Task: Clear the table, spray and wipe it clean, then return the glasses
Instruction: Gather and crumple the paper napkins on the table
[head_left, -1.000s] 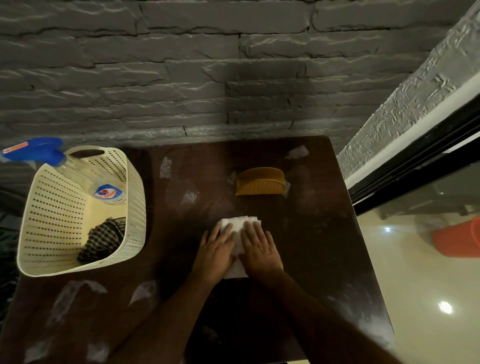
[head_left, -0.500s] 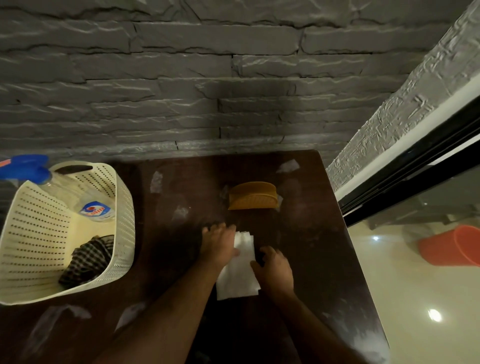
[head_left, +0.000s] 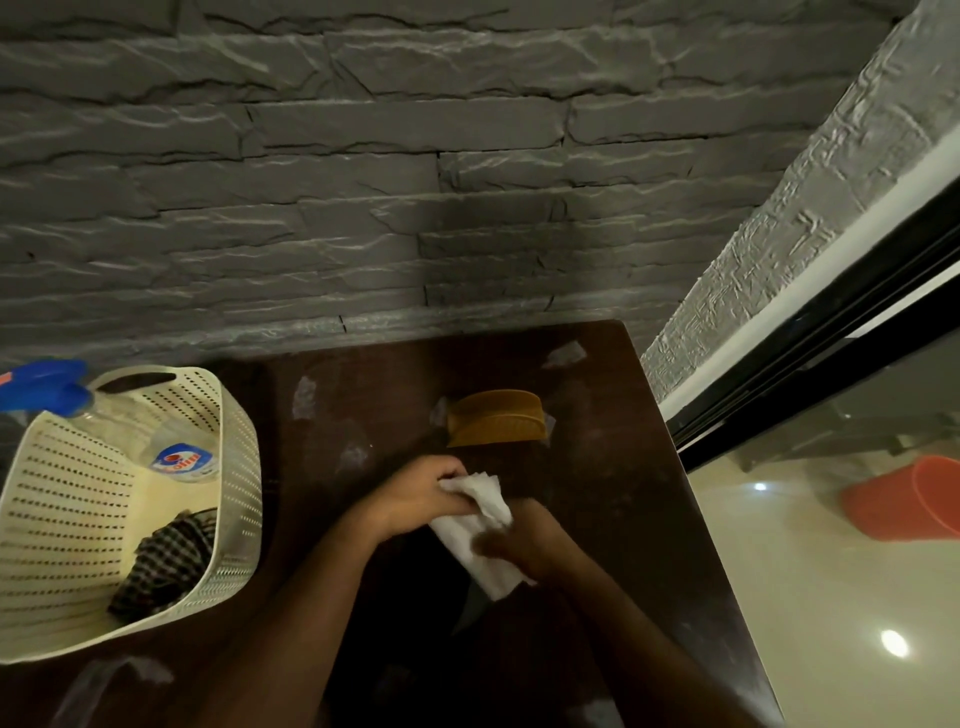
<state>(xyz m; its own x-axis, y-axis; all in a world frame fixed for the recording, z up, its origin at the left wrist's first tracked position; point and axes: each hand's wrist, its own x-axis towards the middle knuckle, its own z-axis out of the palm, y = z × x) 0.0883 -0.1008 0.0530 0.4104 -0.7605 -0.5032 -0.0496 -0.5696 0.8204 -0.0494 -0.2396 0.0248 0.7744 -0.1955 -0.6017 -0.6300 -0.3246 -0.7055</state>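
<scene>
Both hands are meeting over the middle of the dark brown table (head_left: 613, 499), working a stack of white paper napkins (head_left: 480, 530). The left hand (head_left: 415, 501) is curling its fingers round the top end of the napkins, gripping it. The right hand (head_left: 524, 540) is blurred; it seems to be pinching the napkins' lower half, thumb across the paper. The napkins are hanging slantwise between the hands, from 11 o'clock down to 5 o'clock, apparently lifted off the table.

At 12 o'clock from the hands, an orange-brown napkin holder (head_left: 496, 426) is standing on the table. Towards 9 o'clock, a cream perforated basket (head_left: 228, 467) is sitting at the table's edge, holding a blue-topped spray bottle (head_left: 171, 452) and a checked cloth (head_left: 166, 561). At 3 o'clock, an orange bucket (head_left: 904, 504) is lying on the pale floor.
</scene>
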